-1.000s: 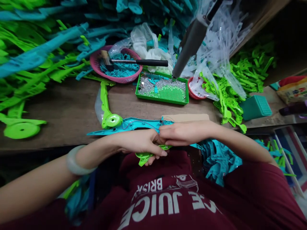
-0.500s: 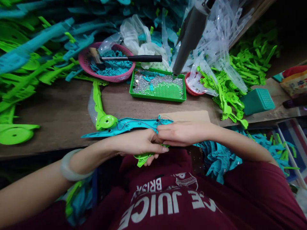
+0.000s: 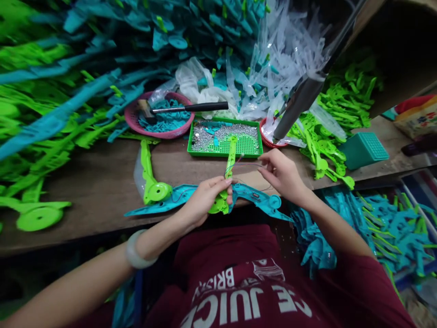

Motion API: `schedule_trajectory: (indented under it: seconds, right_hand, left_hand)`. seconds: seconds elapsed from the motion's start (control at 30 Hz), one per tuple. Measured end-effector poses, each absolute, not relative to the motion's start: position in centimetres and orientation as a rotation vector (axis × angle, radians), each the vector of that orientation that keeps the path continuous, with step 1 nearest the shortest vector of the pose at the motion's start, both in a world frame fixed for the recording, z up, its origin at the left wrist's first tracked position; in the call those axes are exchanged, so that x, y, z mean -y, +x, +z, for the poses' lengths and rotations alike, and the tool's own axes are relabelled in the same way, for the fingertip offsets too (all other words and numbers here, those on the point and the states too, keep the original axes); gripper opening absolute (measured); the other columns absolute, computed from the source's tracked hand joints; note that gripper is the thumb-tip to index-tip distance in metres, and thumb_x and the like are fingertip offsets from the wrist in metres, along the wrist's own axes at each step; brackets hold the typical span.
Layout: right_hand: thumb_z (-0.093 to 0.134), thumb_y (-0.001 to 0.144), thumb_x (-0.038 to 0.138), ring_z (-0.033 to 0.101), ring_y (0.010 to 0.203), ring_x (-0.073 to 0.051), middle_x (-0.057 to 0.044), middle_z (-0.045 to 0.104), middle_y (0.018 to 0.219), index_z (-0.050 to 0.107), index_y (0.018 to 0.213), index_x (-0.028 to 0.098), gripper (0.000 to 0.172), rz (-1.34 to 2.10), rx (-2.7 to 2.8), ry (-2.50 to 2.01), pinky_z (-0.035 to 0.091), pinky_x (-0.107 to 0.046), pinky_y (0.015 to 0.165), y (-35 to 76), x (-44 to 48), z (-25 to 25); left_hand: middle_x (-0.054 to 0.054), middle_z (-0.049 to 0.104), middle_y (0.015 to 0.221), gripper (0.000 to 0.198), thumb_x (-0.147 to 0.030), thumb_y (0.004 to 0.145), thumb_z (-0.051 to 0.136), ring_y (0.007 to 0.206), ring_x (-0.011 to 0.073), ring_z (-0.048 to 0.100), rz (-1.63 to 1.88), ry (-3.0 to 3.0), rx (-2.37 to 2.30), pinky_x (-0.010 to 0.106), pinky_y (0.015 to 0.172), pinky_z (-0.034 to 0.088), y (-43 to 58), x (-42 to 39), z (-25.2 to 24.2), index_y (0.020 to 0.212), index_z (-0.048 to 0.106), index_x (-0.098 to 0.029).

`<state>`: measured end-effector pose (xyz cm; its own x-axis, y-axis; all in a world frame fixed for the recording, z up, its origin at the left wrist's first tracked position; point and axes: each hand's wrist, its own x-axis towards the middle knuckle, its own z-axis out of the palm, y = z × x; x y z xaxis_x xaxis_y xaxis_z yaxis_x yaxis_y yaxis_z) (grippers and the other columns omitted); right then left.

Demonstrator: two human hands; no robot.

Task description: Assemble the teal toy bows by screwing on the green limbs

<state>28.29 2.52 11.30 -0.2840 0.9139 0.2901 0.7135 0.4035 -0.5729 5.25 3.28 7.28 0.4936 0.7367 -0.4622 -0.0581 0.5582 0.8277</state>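
Observation:
My left hand (image 3: 205,199) grips a bright green plastic part (image 3: 228,175) that stands upright above the table edge. A thin wire (image 3: 247,165) runs from that part to my right hand (image 3: 282,175), whose fingertips pinch it. Under both hands a long teal plastic shell (image 3: 177,198) lies along the front edge of the wooden table (image 3: 95,177). Another green part with a round end (image 3: 152,184) lies just left of my left hand.
A green tray (image 3: 225,140) of small screws sits behind the hands, with a pink basket (image 3: 160,119) and a hammer (image 3: 186,108) to its left. A grey hanging tool (image 3: 297,109) dangles at the right. Piles of green and teal parts surround the table.
My hands have come apart. The left has lifted the green part upright from my lap, and the right has moved up and to the right, drawing the wire out.

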Motion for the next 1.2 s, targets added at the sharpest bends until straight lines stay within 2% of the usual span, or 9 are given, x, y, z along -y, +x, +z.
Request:
schedule_trajectory:
  seconds: [0.17,0.37,0.5,0.63,0.83,0.93,1.03,1.1,1.2]
  right_hand:
    - [0.058,0.094,0.023,0.051,0.066,-0.011,0.002,0.058,0.074,0.059,0.085,0.019,0.010,0.637,1.954,-1.391,0.038,-0.026,0.062,28.1,-1.7,12.3]
    - [0.050,0.095,0.022,0.053,0.077,-0.014,-0.002,0.057,0.083,0.051,0.084,0.020,0.011,0.538,1.942,-1.343,0.042,-0.028,0.070,26.2,-1.0,13.6]
    - [0.044,0.098,0.032,0.054,0.059,-0.009,0.002,0.059,0.077,0.045,0.089,0.022,0.014,1.064,1.642,-1.323,0.041,-0.025,0.057,25.4,-1.5,12.7]
    - [0.053,0.092,0.036,0.040,0.048,-0.005,0.008,0.049,0.065,0.046,0.087,0.021,0.017,1.141,1.443,-1.288,0.030,-0.021,0.046,25.6,-3.5,11.1]
    - [0.058,0.086,0.037,0.039,0.043,-0.005,0.011,0.043,0.056,0.048,0.081,0.020,0.020,1.387,1.346,-1.296,0.028,-0.018,0.040,24.8,-3.7,10.0]
    - [0.062,0.084,0.043,0.040,0.040,-0.005,0.010,0.047,0.059,0.046,0.083,0.021,0.027,1.579,1.145,-1.221,0.022,-0.017,0.036,24.1,-2.3,10.0]
    - [0.065,0.082,0.046,0.042,0.040,-0.005,0.009,0.050,0.062,0.045,0.082,0.022,0.032,1.668,1.029,-1.121,0.023,-0.017,0.035,23.7,-1.1,10.1]
    - [0.064,0.085,0.047,0.045,0.044,-0.006,0.008,0.050,0.062,0.046,0.084,0.022,0.030,1.592,1.084,-1.134,0.030,-0.018,0.039,23.6,-0.5,10.1]
    - [0.056,0.092,0.041,0.049,0.054,-0.009,0.006,0.050,0.067,0.050,0.086,0.022,0.021,1.182,1.309,-1.239,0.039,-0.022,0.050,23.7,0.0,9.9]
  left_hand:
    - [-0.002,0.059,0.066,0.041,-0.050,0.081,0.066,0.052,0.0125,0.055,0.680,0.958,-0.992,0.024,0.050,0.045,4.6,-3.9,8.5,0.105,0.066,-0.018]
    - [0.013,0.073,0.094,0.042,-0.032,0.093,0.044,0.079,0.0262,0.068,0.594,2.216,-1.453,0.036,0.072,0.049,3.0,-4.5,8.1,0.124,0.068,-0.018]
    - [0.014,0.073,0.110,0.043,-0.033,0.093,0.043,0.095,0.0287,0.069,0.732,2.247,-1.526,0.036,0.080,0.050,2.3,-5.5,8.8,0.126,0.067,-0.017]
    - [0.005,0.072,0.083,0.037,-0.048,0.088,0.054,0.074,0.0212,0.067,0.685,1.825,-1.124,0.031,0.070,0.052,2.1,-5.8,10.9,0.101,0.071,-0.018]
    - [-0.002,0.061,0.058,0.029,-0.048,0.086,0.062,0.054,0.0114,0.056,0.829,1.237,-0.940,0.023,0.056,0.045,2.8,-5.2,11.9,0.079,0.059,-0.019]
    - [-0.002,0.062,0.061,0.028,-0.046,0.087,0.061,0.058,0.0121,0.057,0.899,1.218,-0.979,0.024,0.059,0.045,2.9,-5.6,11.5,0.081,0.057,-0.019]
    - [-0.001,0.063,0.069,0.026,-0.042,0.088,0.059,0.068,0.0142,0.059,1.005,1.425,-1.130,0.026,0.066,0.047,2.8,-6.0,11.0,0.098,0.062,-0.019]
    - [-0.002,0.062,0.072,0.034,-0.042,0.089,0.055,0.070,0.0155,0.060,1.010,1.544,-1.211,0.028,0.068,0.047,2.7,-6.1,10.7,0.113,0.061,-0.018]
    - [-0.001,0.062,0.073,0.039,-0.043,0.092,0.048,0.070,0.0175,0.060,0.948,1.612,-1.244,0.030,0.070,0.048,2.7,-6.0,10.5,0.120,0.059,-0.018]
